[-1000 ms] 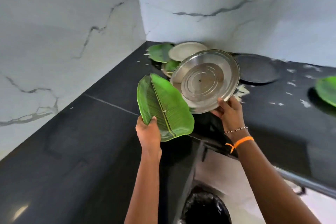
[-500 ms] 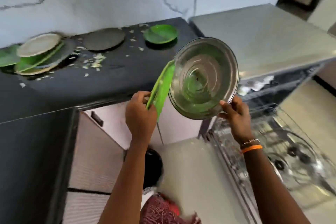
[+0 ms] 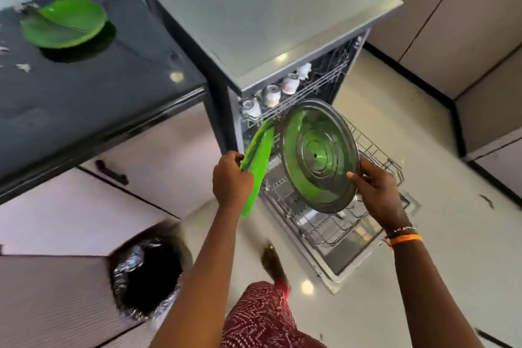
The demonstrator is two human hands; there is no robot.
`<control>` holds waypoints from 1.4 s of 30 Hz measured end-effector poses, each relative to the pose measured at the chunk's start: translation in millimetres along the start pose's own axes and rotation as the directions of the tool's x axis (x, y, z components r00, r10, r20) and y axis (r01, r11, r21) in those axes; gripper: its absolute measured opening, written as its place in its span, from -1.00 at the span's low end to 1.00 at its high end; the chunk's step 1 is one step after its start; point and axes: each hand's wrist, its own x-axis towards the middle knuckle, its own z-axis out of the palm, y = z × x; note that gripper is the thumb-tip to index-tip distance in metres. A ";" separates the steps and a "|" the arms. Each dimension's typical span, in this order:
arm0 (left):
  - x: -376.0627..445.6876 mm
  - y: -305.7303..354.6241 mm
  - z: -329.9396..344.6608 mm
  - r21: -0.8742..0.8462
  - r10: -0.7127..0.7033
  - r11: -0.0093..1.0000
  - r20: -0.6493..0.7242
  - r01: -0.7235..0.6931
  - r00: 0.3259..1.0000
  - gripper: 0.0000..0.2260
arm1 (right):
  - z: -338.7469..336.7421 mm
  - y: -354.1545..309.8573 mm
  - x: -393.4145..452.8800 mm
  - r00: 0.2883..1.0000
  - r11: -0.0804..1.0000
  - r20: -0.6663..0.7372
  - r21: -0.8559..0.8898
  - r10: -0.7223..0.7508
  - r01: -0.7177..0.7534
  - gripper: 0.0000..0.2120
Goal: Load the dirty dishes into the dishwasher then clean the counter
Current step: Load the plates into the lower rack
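A: What takes up most of the view?

B: The dishwasher [image 3: 262,22], with a flat grey top. It stands just beside the right edge of the black counter [image 3: 93,99]. Its door is down, and the lower rack [image 3: 333,223] is pulled out over it. The upper rack [image 3: 299,87] sits inside the opening with a row of pale cups along its front.

A: And on the counter?

B: A green leaf plate [image 3: 65,24] lies flat near the far edge, with a few pale scraps toward the left edge. Below the counter's near edge a bin [image 3: 147,271] with a black liner stands on the floor.

A: Where are the dishes being carried?

B: Both are in the air above the lower rack. The steel plate [image 3: 319,155] is tilted nearly upright, its face toward the camera, reflecting green. A second leaf plate [image 3: 255,167] is held edge-on just left of it. I cannot tell whether the two touch.

A: How do the hands hold them?

B: The right hand [image 3: 378,189] grips the steel plate's lower right rim, thumb on the face and fingers curled behind. The left hand [image 3: 231,181] has its fingers curled round the leaf plate's lower edge. An orange band [image 3: 405,239] and a beaded one circle the right wrist.
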 end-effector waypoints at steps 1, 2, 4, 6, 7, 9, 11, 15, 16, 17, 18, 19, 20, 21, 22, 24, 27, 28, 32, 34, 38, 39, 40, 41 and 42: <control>6.2 3.6 15.0 -0.005 -0.024 1.000 0.016 0.024 1.000 -0.70 | -4.7 10.0 10.5 1.000 0.997 0.000 -0.074 0.001 -0.001 -0.92; 12.1 7.2 29.7 -0.007 -0.050 0.999 0.030 0.051 0.998 -0.68 | -8.7 20.2 22.0 1.000 0.988 0.002 -0.155 -0.001 0.001 -0.89; 22.2 12.9 54.1 -0.004 -0.106 0.994 0.055 0.106 0.993 -0.68 | -13.8 33.0 40.0 1.000 0.959 0.003 -0.283 -0.009 0.010 -0.87; 33.2 18.0 75.7 0.001 -0.160 0.987 0.068 0.160 0.985 -0.67 | -16.6 47.9 59.7 1.000 0.932 0.005 -0.363 0.013 -0.011 -0.91; 38.4 20.9 85.3 -0.001 -0.177 0.984 0.077 0.178 0.981 -0.66 | -16.5 57.2 69.4 1.000 0.920 0.012 -0.391 0.018 -0.011 -0.91; 48.0 26.6 99.2 -0.004 -0.202 0.979 0.091 0.203 0.975 -0.63 | -16.2 73.2 84.6 1.000 0.904 0.012 -0.427 0.019 -0.012 -0.91; 56.6 32.7 110.5 -0.003 -0.238 0.971 0.087 0.240 0.967 -0.62 | -15.5 88.2 98.5 1.000 0.893 0.017 -0.451 0.021 -0.011 -0.91; 69.6 32.6 138.4 -0.011 -0.265 0.964 0.066 0.267 0.962 -0.64 | -10.2 116.9 128.9 0.997 0.894 0.077 -0.447 0.033 0.005 -0.96; 72.0 31.0 147.2 -0.013 -0.268 0.963 0.056 0.270 0.962 -0.64 | -7.8 124.8 137.8 0.995 0.900 0.100 -0.437 0.031 0.016 -0.96; 74.1 28.5 157.3 -0.009 -0.280 0.960 0.043 0.280 0.959 -0.65 | -4.8 133.7 147.6 0.992 0.902 0.121 -0.431 0.029 0.026 -0.95; 75.1 25.2 166.6 -0.005 -0.297 0.955 0.025 0.297 0.954 -0.65 | -1.7 142.6 156.2 0.990 0.901 0.137 -0.431 0.026 0.036 -0.94; 75.1 21.8 175.0 -0.006 -0.315 0.949 0.003 0.315 0.949 -0.65 | 1.2 150.0 163.7 0.988 0.902 0.155 -0.428 0.014 0.055 -0.92; 74.6 16.9 189.3 -0.015 -0.336 0.942 -0.022 0.336 0.941 -0.65 | 4.7 162.9 172.7 0.984 0.903 0.180 -0.422 -0.002 0.079 -0.89; 74.0 13.0 204.1 -0.032 -0.358 0.933 -0.046 0.357 0.932 -0.63 | 7.8 176.3 180.5 0.979 0.903 0.201 -0.416 -0.021 0.104 -0.85; 73.0 9.4 220.4 -0.058 -0.385 0.923 -0.073 0.381 0.920 -0.62 | 11.2 190.2 187.2 0.975 0.901 0.219 -0.415 -0.035 0.125 -0.82; 69.3 5.2 248.1 -0.135 -0.448 0.892 -0.143 0.431 0.883 -0.64 | 15.2 214.2 194.9 0.968 0.905 0.244 -0.396 -0.061 0.157 -0.84; 60.0 1.7 287.9 -0.230 -0.487 0.870 -0.251 0.437 0.837 -0.64 | 15.9 248.3 202.5 0.956 0.919 0.261 -0.328 -0.135 0.220 -0.87; 55.1 1.1 295.9 -0.243 -0.495 0.866 -0.285 0.437 0.821 -0.65 | 14.3 258.5 202.7 0.948 0.917 0.278 -0.319 -0.151 0.240 -0.88; 30.3 -4.7 307.9 -0.217 -0.495 0.869 -0.382 0.445 0.781 -0.69 | 3.2 282.4 195.7 0.926 0.912 0.329 -0.295 -0.183 0.284 -0.90; 13.4 -7.4 309.0 -0.226 -0.504 0.864 -0.398 0.450 0.767 -0.66 | -5.2 293.1 187.2 0.925 0.898 0.333 -0.325 -0.183 0.295 -0.85; -21.9 -9.2 315.0 -0.284 -0.537 0.843 -0.379 0.458 0.754 -0.67 | -22.8 310.1 164.5 0.909 0.871 0.379 -0.372 -0.172 0.320 -0.82; -28.3 -9.2 317.5 -0.282 -0.537 0.842 -0.372 0.459 0.757 -0.67 | -25.4 313.1 160.0 0.908 0.871 0.382 -0.374 -0.170 0.320 -0.82; -35.7 -9.8 321.0 -0.279 -0.538 0.842 -0.362 0.462 0.761 -0.66 | -27.5 318.5 154.8 0.907 0.867 0.386 -0.378 -0.170 0.324 -0.82; -42.6 -10.5 324.6 -0.278 -0.539 0.841 -0.355 0.465 0.764 -0.65 | -29.0 323.7 149.2 0.905 0.865 0.391 -0.382 -0.167 0.325 -0.82; -49.0 -11.0 328.5 -0.280 -0.539 0.841 -0.347 0.464 0.768 -0.63 | -29.9 329.4 143.7 0.904 0.865 0.396 -0.385 -0.160 0.322 -0.80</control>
